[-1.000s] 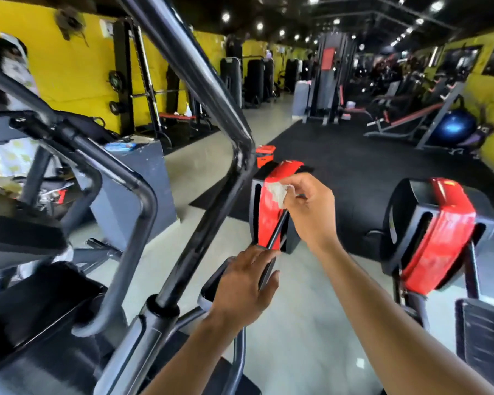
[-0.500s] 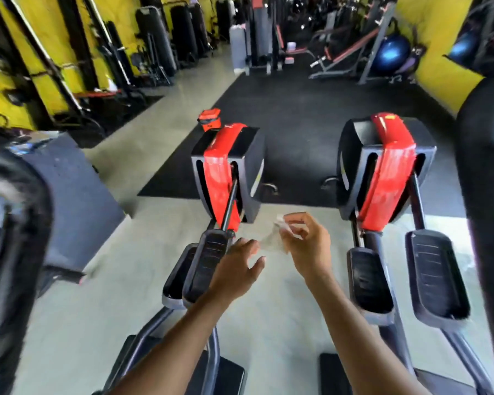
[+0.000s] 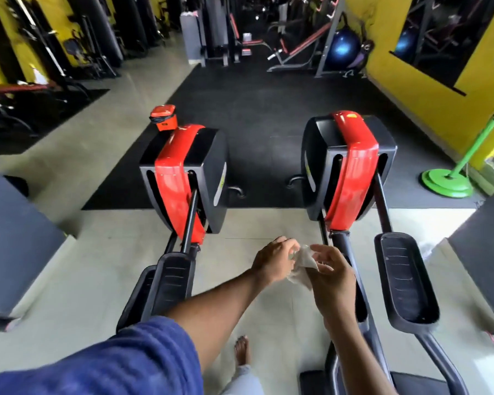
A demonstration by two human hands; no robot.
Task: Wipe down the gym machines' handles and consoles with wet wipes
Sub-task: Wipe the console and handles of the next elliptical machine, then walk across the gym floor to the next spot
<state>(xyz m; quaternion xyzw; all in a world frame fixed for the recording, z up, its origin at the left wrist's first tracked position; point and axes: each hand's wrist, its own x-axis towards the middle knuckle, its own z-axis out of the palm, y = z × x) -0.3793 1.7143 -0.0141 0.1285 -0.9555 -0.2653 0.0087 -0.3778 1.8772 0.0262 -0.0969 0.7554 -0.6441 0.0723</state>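
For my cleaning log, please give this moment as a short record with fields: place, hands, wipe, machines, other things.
place: gym, between two ellipticals
left hand: pinches the wipe
right hand: holds the wipe's other side
wipe: white, crumpled, held in the air, touching no machine
left elliptical: red and black, untouched
right elliptical: same kind, untouched
other: orange bin behind left elliptical; blue ball far right

Two elliptical machines stand side by side, the left machine [image 3: 183, 178] and the right machine [image 3: 350, 166], each with one red cover. Three foot pedals [image 3: 402, 277] show clearly. Two hands meet over one white wipe [image 3: 303, 265]. One orange bin [image 3: 163, 117], one blue ball [image 3: 343, 48], one green stand [image 3: 447, 183], one bare foot [image 3: 242, 350].
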